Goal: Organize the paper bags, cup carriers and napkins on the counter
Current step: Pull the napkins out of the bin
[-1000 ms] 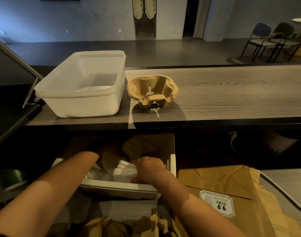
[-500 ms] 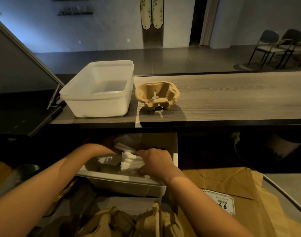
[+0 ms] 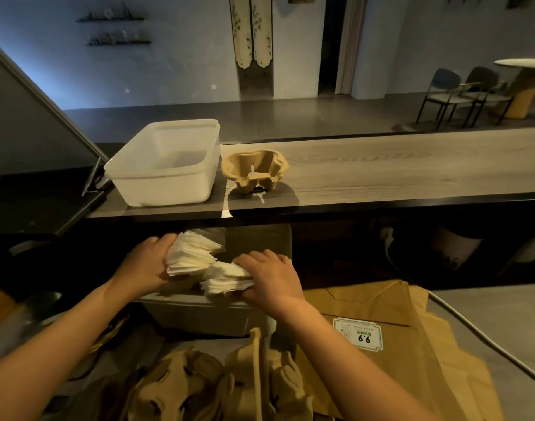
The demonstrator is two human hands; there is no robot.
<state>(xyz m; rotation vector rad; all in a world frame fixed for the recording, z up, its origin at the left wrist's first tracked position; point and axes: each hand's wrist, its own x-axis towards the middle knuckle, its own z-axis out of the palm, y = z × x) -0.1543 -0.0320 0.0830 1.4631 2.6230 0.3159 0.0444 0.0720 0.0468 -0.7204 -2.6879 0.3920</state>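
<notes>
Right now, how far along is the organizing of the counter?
Done: one brown moulded-pulp cup carrier stands on the grey wooden counter beside the white plastic tub. In hand: left hand and right hand each grip a stack of white paper napkins. Left: more pulp carriers and brown paper bags lie below.

Café service area: wooden counter (image 3: 412,165); pulp cup carrier (image 3: 254,171); paper bags (image 3: 381,323); customer chairs (image 3: 460,95).

Dim room: grey wall (image 3: 175,71), dark floor (image 3: 290,117), chairs (image 3: 460,95) far right.
</notes>
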